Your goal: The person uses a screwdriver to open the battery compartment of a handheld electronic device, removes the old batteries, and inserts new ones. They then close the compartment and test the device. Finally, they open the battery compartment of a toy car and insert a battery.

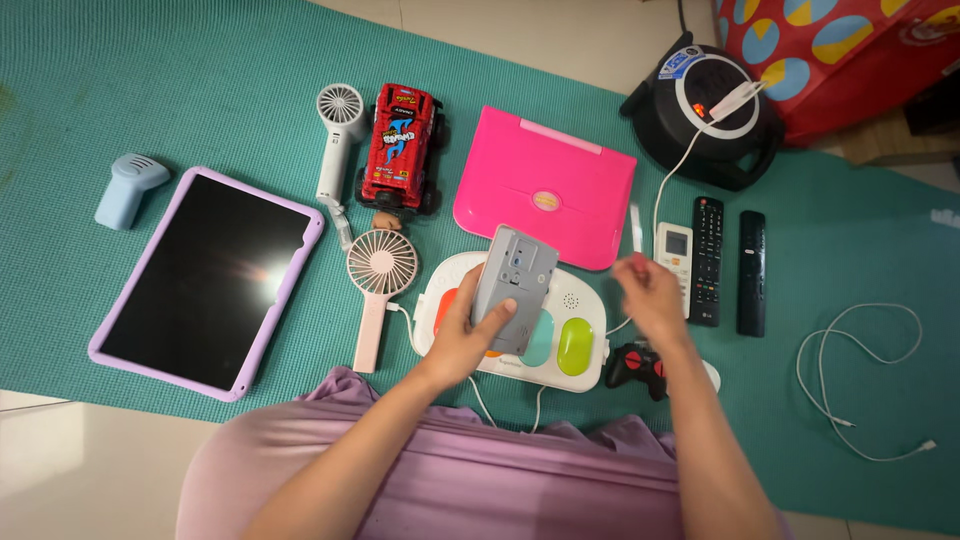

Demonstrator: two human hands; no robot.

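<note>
A teal mat covers the floor. On it lie a tablet, blue gadget, hairdryer, toy truck, pink fan, pink laptop, button toy, black controller, three remotes and a white cable.
</note>
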